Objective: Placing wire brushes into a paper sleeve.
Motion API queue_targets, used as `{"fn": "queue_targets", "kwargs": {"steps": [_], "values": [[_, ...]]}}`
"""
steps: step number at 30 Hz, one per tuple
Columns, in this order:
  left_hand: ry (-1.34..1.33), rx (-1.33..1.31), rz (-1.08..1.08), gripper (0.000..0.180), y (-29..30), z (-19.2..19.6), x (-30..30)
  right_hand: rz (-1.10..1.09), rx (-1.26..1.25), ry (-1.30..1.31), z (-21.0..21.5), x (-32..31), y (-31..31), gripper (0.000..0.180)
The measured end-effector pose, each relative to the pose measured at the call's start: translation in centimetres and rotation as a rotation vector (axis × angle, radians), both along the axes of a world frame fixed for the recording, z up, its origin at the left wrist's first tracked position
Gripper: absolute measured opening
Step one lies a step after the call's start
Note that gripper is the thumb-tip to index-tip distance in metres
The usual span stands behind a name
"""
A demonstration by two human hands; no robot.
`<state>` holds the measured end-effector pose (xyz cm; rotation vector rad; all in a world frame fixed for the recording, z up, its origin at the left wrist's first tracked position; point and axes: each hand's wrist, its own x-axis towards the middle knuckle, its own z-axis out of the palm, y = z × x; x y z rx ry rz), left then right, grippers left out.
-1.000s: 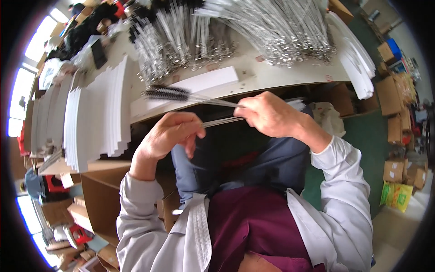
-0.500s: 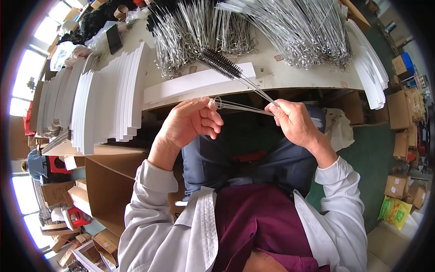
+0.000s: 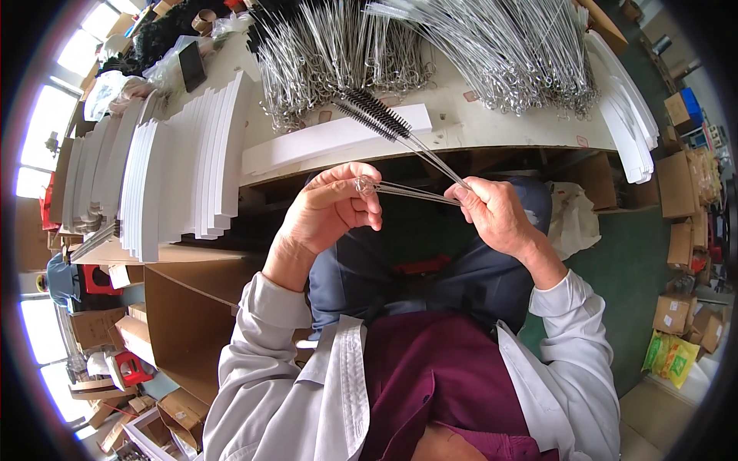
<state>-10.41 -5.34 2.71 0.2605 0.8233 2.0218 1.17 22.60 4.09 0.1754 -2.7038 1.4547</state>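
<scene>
Several thin wire-handled brushes with black bristle heads (image 3: 377, 115) are pinched mid-length in my right hand (image 3: 498, 215). Their bristles point up and left over the table's near edge. From the same grip, thin wires run left to looped ends (image 3: 367, 184). My left hand (image 3: 327, 209) has its thumb and forefinger closed on those loops, the other fingers curled loosely beneath. Just beyond the bristles, a long white flat box (image 3: 323, 144) lies along the table edge. Behind it are heaped wire brushes (image 3: 338, 61), loops toward me, with a larger bundle of wire handles (image 3: 507, 61) at the right.
A row of white folded boxes (image 3: 188, 165) stands at the table's left, and more white boxes (image 3: 626, 115) lie at its right end. An open brown carton (image 3: 188, 315) is by my left arm. A dark phone-like slab (image 3: 192, 66) rests at the back left.
My left thumb and forefinger have closed on the wire loops. The hand has shifted slightly right. The bristle heads have dipped a little and fanned apart, and my right hand has lowered slightly.
</scene>
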Motion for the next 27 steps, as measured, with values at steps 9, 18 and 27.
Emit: {"fn": "queue_targets", "kwargs": {"steps": [9,18,27], "values": [[0.170,-0.185,0.228,0.011,-0.2,0.6,0.2,0.074,-0.086,-0.150,0.2,0.5,-0.1,0.032],[0.080,-0.163,0.216,0.017,-0.9,3.6,-0.2,0.104,-0.290,-0.338,-0.6,1.1,-0.4,0.036],[0.268,-0.253,0.071,0.019,0.0,7.9,-0.1,0.204,-0.682,-0.424,-1.9,1.3,-0.9,0.037]]}}
